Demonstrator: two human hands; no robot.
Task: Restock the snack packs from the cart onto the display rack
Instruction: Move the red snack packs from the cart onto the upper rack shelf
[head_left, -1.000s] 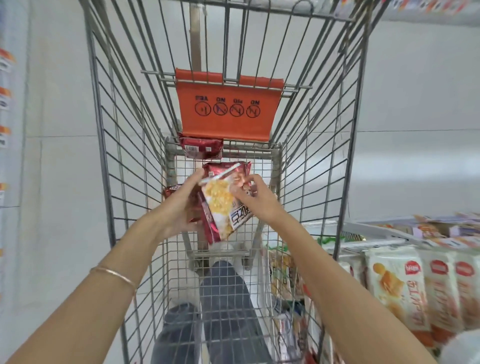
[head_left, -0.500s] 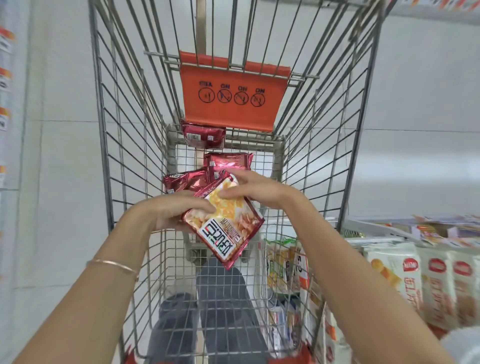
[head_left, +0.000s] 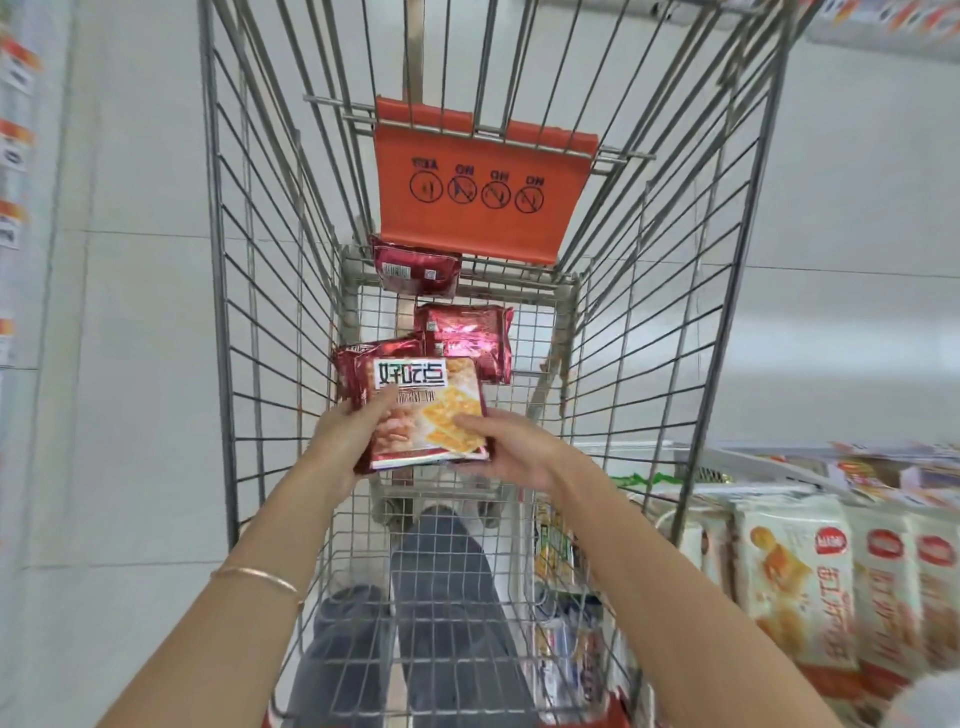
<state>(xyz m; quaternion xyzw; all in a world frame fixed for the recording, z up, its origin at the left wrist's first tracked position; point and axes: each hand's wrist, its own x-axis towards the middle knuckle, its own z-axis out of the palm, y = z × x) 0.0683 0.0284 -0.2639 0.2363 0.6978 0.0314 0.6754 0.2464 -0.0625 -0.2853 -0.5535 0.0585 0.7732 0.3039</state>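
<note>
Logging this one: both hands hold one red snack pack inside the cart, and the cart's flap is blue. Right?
Not quite: the head view shows the flap is orange, not blue. The rest holds: left hand and right hand both hold one red snack pack inside the cart.

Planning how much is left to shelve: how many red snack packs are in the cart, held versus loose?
Held pack: 1
Loose packs in the cart: 3
Total: 4
</note>
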